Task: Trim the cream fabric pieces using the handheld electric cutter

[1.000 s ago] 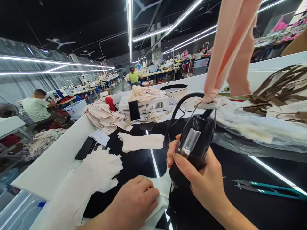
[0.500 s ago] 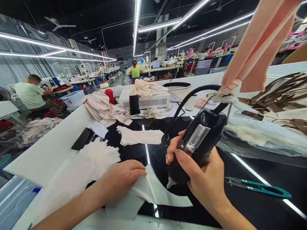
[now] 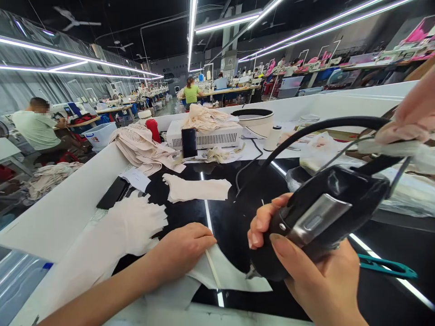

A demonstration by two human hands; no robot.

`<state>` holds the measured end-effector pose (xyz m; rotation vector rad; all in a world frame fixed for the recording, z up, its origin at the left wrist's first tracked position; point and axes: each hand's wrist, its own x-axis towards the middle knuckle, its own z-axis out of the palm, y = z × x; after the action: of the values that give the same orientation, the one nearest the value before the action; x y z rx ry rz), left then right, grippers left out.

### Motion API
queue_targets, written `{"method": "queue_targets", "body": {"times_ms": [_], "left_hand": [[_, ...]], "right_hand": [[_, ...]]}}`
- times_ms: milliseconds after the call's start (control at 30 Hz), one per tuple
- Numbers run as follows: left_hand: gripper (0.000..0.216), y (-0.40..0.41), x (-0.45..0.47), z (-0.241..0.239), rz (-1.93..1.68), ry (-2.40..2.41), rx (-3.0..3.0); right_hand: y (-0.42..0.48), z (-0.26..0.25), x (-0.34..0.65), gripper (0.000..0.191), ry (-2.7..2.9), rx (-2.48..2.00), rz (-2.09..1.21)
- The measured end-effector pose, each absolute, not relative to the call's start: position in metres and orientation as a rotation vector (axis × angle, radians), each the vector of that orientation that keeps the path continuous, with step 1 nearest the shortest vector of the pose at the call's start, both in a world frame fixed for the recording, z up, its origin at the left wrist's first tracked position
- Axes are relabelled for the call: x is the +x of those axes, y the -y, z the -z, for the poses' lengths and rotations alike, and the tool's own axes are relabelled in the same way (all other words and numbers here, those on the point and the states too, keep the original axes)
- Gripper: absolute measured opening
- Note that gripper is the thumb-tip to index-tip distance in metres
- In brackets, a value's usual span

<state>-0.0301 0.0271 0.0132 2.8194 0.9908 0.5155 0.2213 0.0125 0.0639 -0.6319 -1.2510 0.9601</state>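
Left hand [image 3: 185,249] flat, fingers spread, pinning cream fabric piece [image 3: 224,274] to black counter [image 3: 238,213] so it can't shift. Right hand [image 3: 319,280] wrapped tight round corded handheld cutter [image 3: 316,222], tip angled onto fabric edge.

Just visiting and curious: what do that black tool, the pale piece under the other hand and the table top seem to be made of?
Tool: looks like glossy black plastic with a brushed metal plate; it shines.
Pale piece: probably thin cloth, matte and limp, lying flat with cut edges.
Table top: black and mirror-smooth, perhaps glass or polished laminate; the ceiling lights reflect in it.
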Motion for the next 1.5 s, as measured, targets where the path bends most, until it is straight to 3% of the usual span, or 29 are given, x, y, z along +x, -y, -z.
{"method": "queue_targets", "body": {"times_ms": [500, 1100, 1500], "left_hand": [[0.032, -0.008, -0.039, -0.019, -0.477, -1.038, 2.796], [0.028, -0.005, -0.032, -0.003, -0.761, -0.980, 2.822], [0.031, -0.005, -0.033, -0.006, -0.718, -0.998, 2.818]], "right_hand": [[-0.028, -0.080, 0.198, 0.041, 1.125, -0.633, -0.918], [-0.062, -0.076, 0.161, 0.034, 1.100, -0.554, -0.916], [-0.061, -0.072, 0.157, 0.042, 1.138, -0.573, -0.880]]}}
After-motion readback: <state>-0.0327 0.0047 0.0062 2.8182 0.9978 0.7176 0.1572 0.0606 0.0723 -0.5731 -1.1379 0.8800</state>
